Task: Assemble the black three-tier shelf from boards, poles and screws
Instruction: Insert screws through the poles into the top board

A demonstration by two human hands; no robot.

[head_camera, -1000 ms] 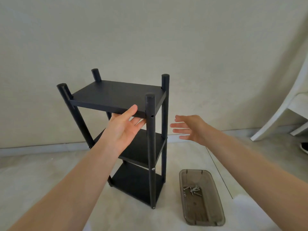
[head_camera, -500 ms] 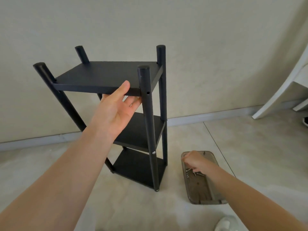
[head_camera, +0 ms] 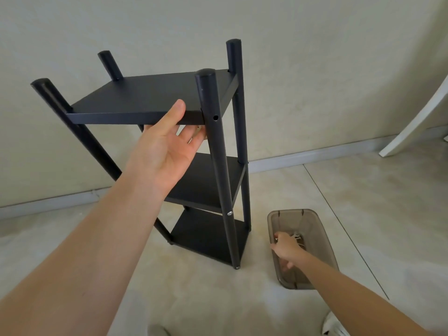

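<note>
Reaching deeper into tray (head_camera: 322, 229), right hand (head_camera: 287, 249) now touches screws (head_camera: 297, 237).

The black shelf (head_camera: 194, 151) stands on the tiled floor (head_camera: 363, 202) near the wall, three boards fixed between four poles. The left hand (head_camera: 167, 151) grips the front edge of the top board (head_camera: 150, 98), thumb on top and fingers underneath, just beside the near right pole (head_camera: 218, 151). An open screw hole shows on that pole at top-board height; a screw head sits at the middle board. The right hand (head_camera: 287, 248) reaches into the smoky plastic tray (head_camera: 322, 229) on the floor right of the shelf, fingers at the screws (head_camera: 297, 238)
</note>
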